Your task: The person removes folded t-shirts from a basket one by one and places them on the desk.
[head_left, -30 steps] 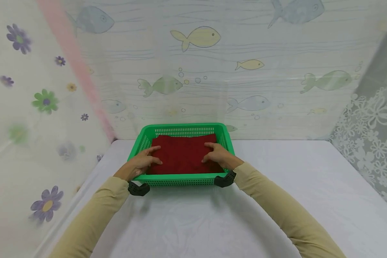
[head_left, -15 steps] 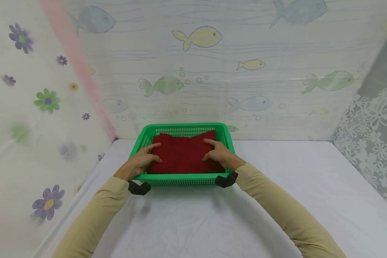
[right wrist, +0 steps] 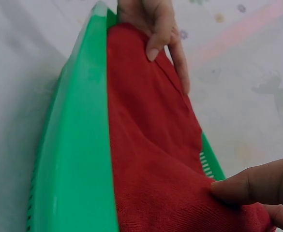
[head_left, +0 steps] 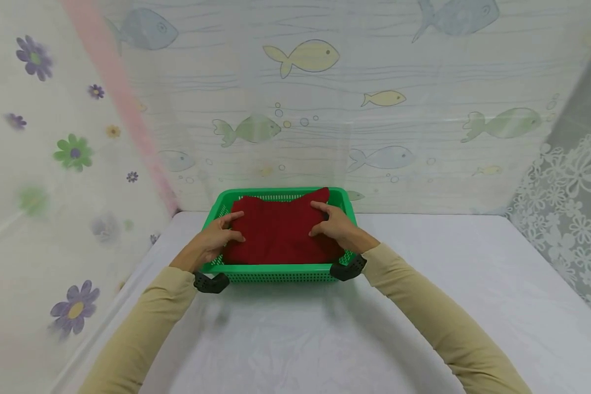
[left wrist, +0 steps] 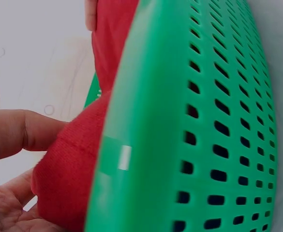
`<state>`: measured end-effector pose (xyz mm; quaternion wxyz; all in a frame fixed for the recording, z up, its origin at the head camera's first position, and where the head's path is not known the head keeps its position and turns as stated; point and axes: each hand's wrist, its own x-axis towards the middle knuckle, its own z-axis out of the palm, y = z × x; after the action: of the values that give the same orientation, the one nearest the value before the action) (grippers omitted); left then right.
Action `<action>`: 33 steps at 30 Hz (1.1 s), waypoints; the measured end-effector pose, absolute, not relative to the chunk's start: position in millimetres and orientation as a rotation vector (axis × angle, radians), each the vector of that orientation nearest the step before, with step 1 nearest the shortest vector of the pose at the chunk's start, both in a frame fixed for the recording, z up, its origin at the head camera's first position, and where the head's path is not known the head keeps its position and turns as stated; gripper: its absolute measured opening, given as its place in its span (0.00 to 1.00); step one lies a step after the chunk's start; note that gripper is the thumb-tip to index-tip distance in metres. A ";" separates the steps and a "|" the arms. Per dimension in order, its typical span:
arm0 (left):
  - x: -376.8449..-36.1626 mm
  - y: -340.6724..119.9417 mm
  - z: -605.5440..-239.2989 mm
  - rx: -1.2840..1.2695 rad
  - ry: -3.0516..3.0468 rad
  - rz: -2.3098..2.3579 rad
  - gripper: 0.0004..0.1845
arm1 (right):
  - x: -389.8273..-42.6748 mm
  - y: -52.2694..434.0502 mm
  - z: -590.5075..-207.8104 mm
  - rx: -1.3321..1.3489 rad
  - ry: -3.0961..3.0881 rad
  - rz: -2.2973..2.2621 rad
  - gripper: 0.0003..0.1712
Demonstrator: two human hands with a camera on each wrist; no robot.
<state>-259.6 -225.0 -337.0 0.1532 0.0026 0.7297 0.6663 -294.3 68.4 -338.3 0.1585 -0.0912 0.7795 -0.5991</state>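
A folded red cloth lies in a green perforated basket at the far middle of the table. My left hand grips the cloth's left side and my right hand grips its right side, thumbs on top. The cloth's far edge stands above the basket's back rim. In the left wrist view my thumb presses the red cloth beside the basket wall. In the right wrist view my thumb pinches the cloth inside the basket rim; the left hand holds the far side.
The basket sits on a white sheet-covered table. Curtains enclose it: a fish-print curtain behind, a flower-print one at the left, and white lace at the right.
Both hands have closed on the cloth's sides and drawn it up and away. Its far edge has risen from inside the basket to above the back rim.
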 end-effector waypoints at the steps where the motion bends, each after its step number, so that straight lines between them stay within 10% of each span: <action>1: -259.3 -224.7 -335.9 0.009 2.094 1.913 0.43 | -294.5 69.1 -337.2 -0.261 2.225 -1.714 0.46; 33: -243.1 -208.8 -318.5 0.017 2.132 2.060 0.42 | -272.8 92.6 -311.9 -0.338 2.199 -1.875 0.46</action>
<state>-243.1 -208.8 -318.5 0.0883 0.0056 0.7164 0.6920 -272.8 92.6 -311.9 0.1156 -0.1154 0.7508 -0.6400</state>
